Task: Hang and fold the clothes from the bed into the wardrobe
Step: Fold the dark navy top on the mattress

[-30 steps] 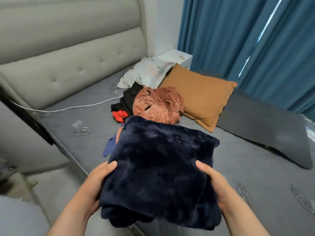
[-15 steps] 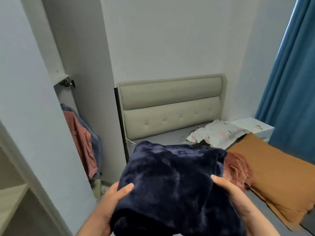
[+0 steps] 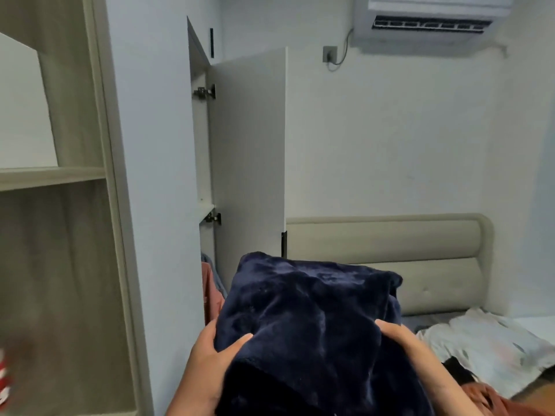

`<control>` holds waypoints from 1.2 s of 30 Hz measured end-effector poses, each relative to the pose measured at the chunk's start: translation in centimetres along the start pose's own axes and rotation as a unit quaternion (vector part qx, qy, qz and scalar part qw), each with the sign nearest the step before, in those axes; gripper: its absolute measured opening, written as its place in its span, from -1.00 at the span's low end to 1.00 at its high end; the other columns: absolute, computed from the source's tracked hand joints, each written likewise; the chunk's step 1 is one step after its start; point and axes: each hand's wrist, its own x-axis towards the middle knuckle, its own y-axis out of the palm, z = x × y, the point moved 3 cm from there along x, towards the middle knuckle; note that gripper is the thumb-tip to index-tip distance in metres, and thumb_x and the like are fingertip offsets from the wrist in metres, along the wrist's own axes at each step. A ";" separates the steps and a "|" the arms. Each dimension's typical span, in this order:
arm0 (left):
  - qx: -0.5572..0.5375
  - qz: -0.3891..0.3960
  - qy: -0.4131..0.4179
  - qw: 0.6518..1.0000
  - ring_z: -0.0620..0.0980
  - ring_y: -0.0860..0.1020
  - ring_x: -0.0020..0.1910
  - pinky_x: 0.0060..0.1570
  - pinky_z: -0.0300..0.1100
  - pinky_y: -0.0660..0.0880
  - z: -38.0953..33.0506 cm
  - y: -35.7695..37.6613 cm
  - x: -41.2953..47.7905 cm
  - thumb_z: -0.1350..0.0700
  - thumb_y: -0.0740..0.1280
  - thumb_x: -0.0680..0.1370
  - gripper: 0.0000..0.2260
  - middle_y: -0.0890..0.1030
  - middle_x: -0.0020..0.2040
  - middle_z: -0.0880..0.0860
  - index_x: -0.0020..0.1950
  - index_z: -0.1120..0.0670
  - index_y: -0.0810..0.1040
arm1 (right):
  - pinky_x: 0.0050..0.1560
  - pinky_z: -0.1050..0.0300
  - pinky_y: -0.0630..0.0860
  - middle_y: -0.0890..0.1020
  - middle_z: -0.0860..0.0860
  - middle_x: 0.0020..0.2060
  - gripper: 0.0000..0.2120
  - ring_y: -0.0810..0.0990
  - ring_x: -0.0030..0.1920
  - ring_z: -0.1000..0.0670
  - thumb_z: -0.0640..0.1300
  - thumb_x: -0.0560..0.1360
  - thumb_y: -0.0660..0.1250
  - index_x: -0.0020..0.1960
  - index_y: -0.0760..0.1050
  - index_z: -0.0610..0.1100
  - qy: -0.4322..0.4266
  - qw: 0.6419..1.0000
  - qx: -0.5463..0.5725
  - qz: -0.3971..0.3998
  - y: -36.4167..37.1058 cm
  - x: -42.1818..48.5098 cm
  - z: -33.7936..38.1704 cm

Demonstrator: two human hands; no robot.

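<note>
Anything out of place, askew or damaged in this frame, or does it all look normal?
Nothing stands out. The left hand and right hand hold the folded navy fleece by its sides. The wardrobe door stands open; a crumpled white garment lies on the bed, not yet put away.

I get a med-bright pic w/ soft, even light and a cool blue-grey cast on the wall point(image 3: 390, 139), centre-right. Light source is out of frame; can't tell where. Shadows are soft: the wardrobe point(image 3: 60, 265) interior dims toward lower left. The dark blue blanket point(image 3: 306, 319), bottom centre, reads nearly black, folds showing only as faint sheen. Whole frame is slightly soft. The red-white obj point(image 3: 3, 376) at lower-left edge is smeared beyond ID; clothes point(image 3: 492, 346) lower right are fuzzy too. Wide-angle leans the wardrobe uprights at left, and the AC unit point(image 3: 432, 16) upper right tilts.
</note>
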 end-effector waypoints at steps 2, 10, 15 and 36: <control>0.004 0.014 0.042 0.999 -0.13 0.63 0.07 0.09 -0.13 0.53 -1.1 0.4 1.5 0.09 0.51 0.43 -0.56 0.66 0.10 -0.12 0.27 -0.12 0.52 | -0.32 0.15 0.56 0.71 -0.14 -0.19 -0.77 0.68 -0.21 -0.10 -0.21 0.43 0.39 0.09 0.59 -0.15 -0.018 1.000 -0.005 -0.014 1.2 0.8 1.5; 0.007 -0.055 0.102 0.993 -0.06 0.66 -0.02 0.03 0.06 0.60 -4.1 0.2 10.2 0.01 0.50 0.35 -0.65 0.69 -0.02 -0.10 0.12 -0.14 0.58 | 0.01 -0.09 0.55 0.68 -0.19 0.03 -0.59 0.66 0.05 -0.24 -0.10 0.33 0.45 0.18 0.57 -0.08 -0.073 0.996 0.048 0.032 6.6 9.5 5.8; 0.016 -0.112 0.146 0.983 -0.07 0.66 -0.05 0.01 0.08 0.60 -3.4 1.0 18.3 0.07 0.44 0.41 -0.70 0.68 -0.03 -0.10 0.13 -0.12 0.57 | -0.09 -0.04 0.58 0.71 -0.12 -0.02 -0.74 0.69 -0.04 -0.17 -0.13 0.43 0.42 0.12 0.60 -0.04 -0.120 0.992 0.026 0.025 9.1 18.7 6.6; 0.080 -0.276 0.268 0.920 -0.17 0.56 0.14 0.21 0.07 0.50 -5.0 0.1 47.5 0.05 0.35 0.53 -0.60 0.59 0.16 -0.19 0.35 -0.16 0.41 | -0.15 0.07 0.57 0.71 0.08 -0.06 -0.77 0.70 -0.10 0.05 -0.18 0.49 0.38 0.11 0.58 0.04 -0.225 0.968 0.046 0.104 21.5 49.3 12.1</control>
